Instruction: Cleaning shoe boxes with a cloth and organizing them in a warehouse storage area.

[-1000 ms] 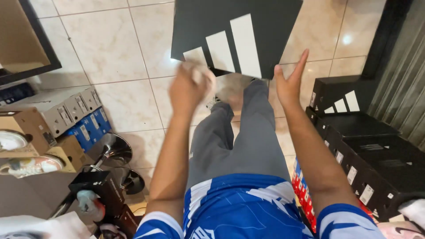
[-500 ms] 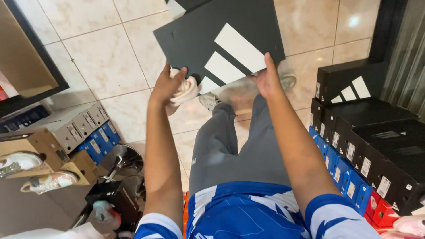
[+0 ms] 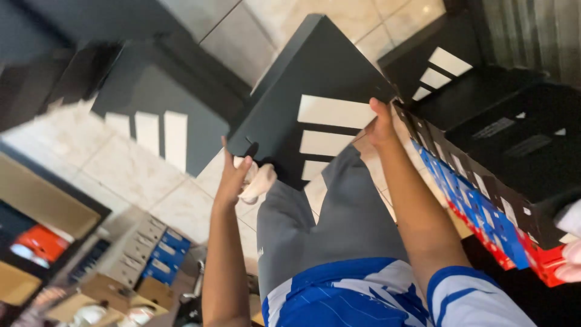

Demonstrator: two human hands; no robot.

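Observation:
I hold a large black box lid (image 3: pixel 315 72) with three white stripes up over my grey-trousered legs (image 3: pixel 330 224). My left hand (image 3: pixel 233 175) grips its lower left edge, with a crumpled white cloth or paper (image 3: pixel 257 181) pressed against the palm. My right hand (image 3: pixel 382 124) grips the lid's right edge, thumb on top. The lid is tilted, its far end pointing away from me.
Another black striped lid (image 3: pixel 151 115) lies on the tiled floor at left. Stacked black, blue and red shoe boxes (image 3: pixel 484 200) line the right side. Blue and grey boxes (image 3: pixel 151 254) and open cardboard boxes (image 3: pixel 36 206) sit at lower left.
The lid has been lifted and swung to the right, closer to me. Both hands moved with it, and the view has tilted and shifted left.

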